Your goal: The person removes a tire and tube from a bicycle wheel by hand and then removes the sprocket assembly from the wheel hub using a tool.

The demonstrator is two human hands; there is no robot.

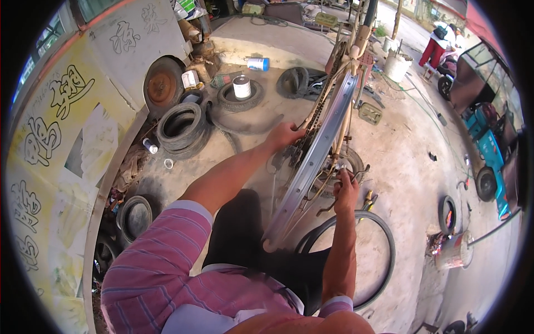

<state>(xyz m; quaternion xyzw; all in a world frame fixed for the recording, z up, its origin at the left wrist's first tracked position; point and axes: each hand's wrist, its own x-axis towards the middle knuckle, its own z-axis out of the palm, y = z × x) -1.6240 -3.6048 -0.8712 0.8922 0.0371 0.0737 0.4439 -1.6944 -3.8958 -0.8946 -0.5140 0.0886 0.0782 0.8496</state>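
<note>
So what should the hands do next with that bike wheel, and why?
Probably keep the left hand steadying the chain side while the right hand works at the hub. The bare metal rim stands upright in the bicycle frame, its black tyre lies off on the ground, and the right fingers already sit at the axle. Whether they hold a tool, I cannot tell.

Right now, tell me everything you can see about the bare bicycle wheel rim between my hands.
The wheel rim is bare silver metal with no tyre, standing on edge in the upturned bicycle frame, thin spokes running to its hub. The chain runs beside it. The left hand grips near the chain; the right hand works at the hub.
</note>
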